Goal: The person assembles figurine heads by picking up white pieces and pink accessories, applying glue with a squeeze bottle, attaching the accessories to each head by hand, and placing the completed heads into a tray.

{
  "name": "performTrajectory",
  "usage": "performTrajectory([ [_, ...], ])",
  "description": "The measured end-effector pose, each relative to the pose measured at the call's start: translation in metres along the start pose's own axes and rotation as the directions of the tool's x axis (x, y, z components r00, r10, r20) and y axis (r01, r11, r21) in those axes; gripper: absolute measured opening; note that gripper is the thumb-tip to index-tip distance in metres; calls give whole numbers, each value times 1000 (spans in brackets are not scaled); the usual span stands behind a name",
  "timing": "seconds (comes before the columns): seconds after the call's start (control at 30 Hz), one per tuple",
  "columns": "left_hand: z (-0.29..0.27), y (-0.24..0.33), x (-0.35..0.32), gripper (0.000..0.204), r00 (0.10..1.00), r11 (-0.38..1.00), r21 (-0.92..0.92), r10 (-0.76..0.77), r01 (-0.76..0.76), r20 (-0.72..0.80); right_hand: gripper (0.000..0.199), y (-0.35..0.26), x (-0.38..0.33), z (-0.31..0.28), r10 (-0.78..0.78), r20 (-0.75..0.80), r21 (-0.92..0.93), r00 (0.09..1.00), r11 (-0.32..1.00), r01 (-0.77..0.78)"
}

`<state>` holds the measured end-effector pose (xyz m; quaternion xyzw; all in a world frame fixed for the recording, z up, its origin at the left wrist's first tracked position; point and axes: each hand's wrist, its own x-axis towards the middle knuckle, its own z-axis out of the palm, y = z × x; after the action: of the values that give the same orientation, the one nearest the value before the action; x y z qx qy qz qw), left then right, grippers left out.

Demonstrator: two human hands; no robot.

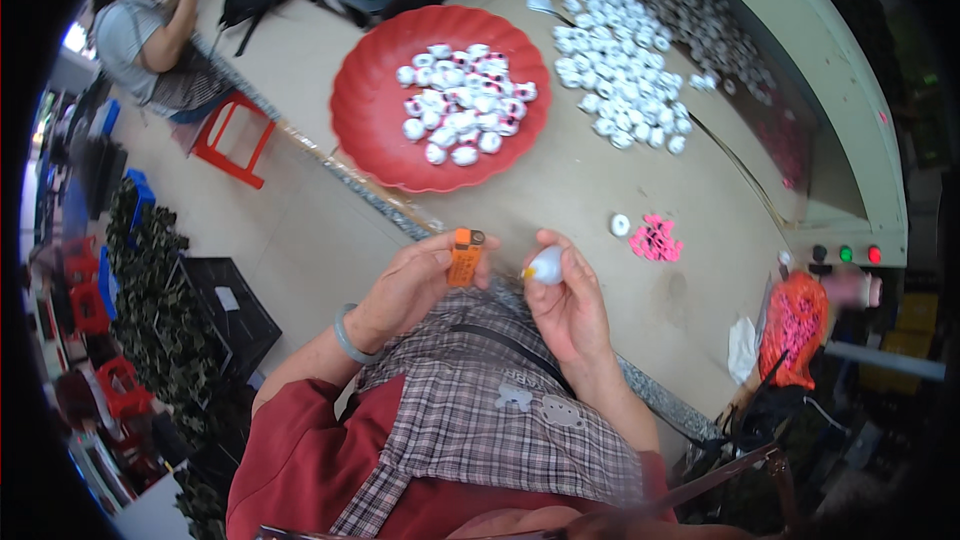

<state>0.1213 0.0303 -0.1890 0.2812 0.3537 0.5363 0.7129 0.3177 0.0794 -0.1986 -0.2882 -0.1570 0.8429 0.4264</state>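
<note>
So the left hand (405,285) is wrapped around an orange lighter (464,256), thumb and fingers closed on its body with the metal top poking up, and the right hand (568,302) is pinching a small white round piece (546,265) between thumb and fingertips, held just beside the lighter, nearly touching it. Both hands sit close together over the near edge of the bench (560,190), above a checked apron. Straight ahead of the hands there's a big red plate (360,105) with a heap of the same white pieces, some with red on them. Further off to the right of that is a loose pile of white pieces (625,70) on the bench. Just past the right hand lie one single white ring (620,225) and a little cluster of pink bits (655,238). Another person (150,35) sits well off to the left by a red stool (232,135).
</note>
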Motion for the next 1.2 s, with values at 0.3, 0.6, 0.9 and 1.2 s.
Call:
performTrajectory([
  [0.3,-107,31,-64,42,804,859,210,511,-466,-306,31,87,23,27,630,346,-218,695,775,-594],
  [0.6,-174,-32,-57,24,801,922,348,335,-170,-497,30,156,85,-7,586,131,-145,800,809,-569],
  [0.9,-177,-58,-29,31,783,722,683,360,111,-507,26,172,133,-33,340,-42,-27,940,940,-341],
  [1.2,-176,-72,-8,36,758,557,798,412,230,-506,28,180,136,-56,336,-219,73,916,942,-328],
])
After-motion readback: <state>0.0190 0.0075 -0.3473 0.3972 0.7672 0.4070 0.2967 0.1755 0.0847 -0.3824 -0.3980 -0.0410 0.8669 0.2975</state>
